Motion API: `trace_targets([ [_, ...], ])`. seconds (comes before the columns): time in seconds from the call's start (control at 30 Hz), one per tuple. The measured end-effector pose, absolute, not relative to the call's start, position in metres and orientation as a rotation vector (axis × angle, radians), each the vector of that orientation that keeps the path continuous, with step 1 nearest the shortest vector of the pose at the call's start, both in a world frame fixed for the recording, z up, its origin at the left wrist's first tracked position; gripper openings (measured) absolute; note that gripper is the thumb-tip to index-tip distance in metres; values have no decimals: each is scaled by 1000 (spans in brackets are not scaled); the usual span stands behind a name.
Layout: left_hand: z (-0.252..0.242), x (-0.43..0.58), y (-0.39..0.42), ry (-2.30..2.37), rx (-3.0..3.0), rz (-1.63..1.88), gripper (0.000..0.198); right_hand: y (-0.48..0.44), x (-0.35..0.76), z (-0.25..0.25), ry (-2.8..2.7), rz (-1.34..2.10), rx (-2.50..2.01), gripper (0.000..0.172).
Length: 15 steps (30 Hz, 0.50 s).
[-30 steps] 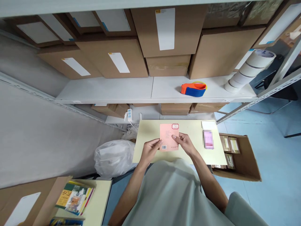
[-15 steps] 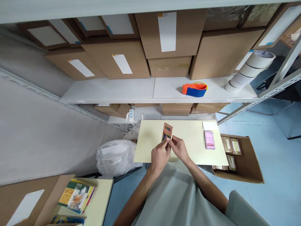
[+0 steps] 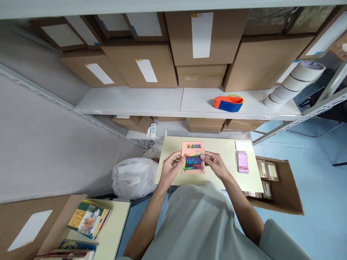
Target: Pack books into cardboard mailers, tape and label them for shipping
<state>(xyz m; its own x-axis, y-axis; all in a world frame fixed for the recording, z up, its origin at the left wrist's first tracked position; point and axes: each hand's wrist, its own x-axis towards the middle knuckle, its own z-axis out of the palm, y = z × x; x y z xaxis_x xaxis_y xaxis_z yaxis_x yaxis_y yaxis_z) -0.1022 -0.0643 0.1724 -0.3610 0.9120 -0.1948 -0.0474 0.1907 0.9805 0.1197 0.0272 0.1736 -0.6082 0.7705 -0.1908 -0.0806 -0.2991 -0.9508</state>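
Observation:
Between my hands is a thin pink booklet [image 3: 193, 172] with a dark, rainbow-framed picture and colourful lettering on its front. My left hand [image 3: 171, 167] pinches its left edge, thumb on the front and fingers behind. On the opposite edge my right hand [image 3: 216, 165] grips it the same way. The booklet faces up toward me, over the pale yellow table [image 3: 169, 151]. To the right of my right hand lies a blurred pink item [image 3: 242, 161], with a white card [image 3: 243, 145] just beyond it.
Ahead, shelving [image 3: 135, 103] holds cardboard boxes [image 3: 141, 68], an orange-and-blue tape dispenser [image 3: 229, 103] and stacked tape rolls [image 3: 294, 85]. An open carton [image 3: 288, 187] stands right of the table. At left are a white plastic bag [image 3: 132, 178] and a box with books [image 3: 88, 218].
The booklet has turned from a narrow, angled view to facing me squarely. My hands have moved apart, from close together at its lower end to its two sides.

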Motion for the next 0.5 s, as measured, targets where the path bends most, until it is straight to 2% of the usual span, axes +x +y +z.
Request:
trace_targets([
  [0.3, 179, -99, -69, 1538, 991, 1352, 45, 27, 112, 166, -1346, 1841, -905, 54],
  [0.5, 182, -100, -74, 1568, 1192, 1430, 25, 24, 118, 183, -1489, 1623, -818, 34],
])
